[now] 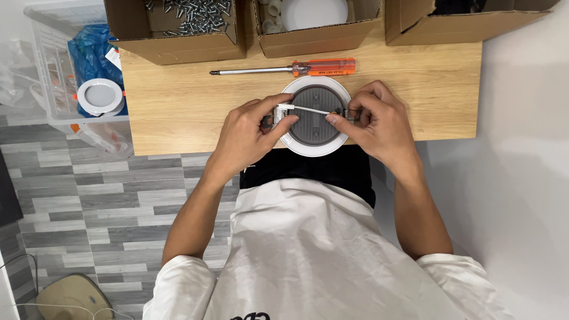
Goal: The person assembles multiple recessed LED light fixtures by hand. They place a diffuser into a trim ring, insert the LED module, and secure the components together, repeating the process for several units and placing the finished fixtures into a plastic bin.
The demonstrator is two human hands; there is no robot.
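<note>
Both forearms reach from the white-shirted torso to a round recessed downlight [315,116] lying back-up at the wooden table's [178,101] near edge, left hand [252,133] and right hand [373,121] each pinching a side spring clip, bracing it level, white lead [308,109] across the grey back, orange-handled screwdriver [284,69] parked just beyond.

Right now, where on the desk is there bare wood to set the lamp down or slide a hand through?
Bare wood lies left of the round lamp, between the left hand and the desk's left edge, and right of the right hand. It is crowded along the back: three cardboard boxes and the screwdriver.
</note>
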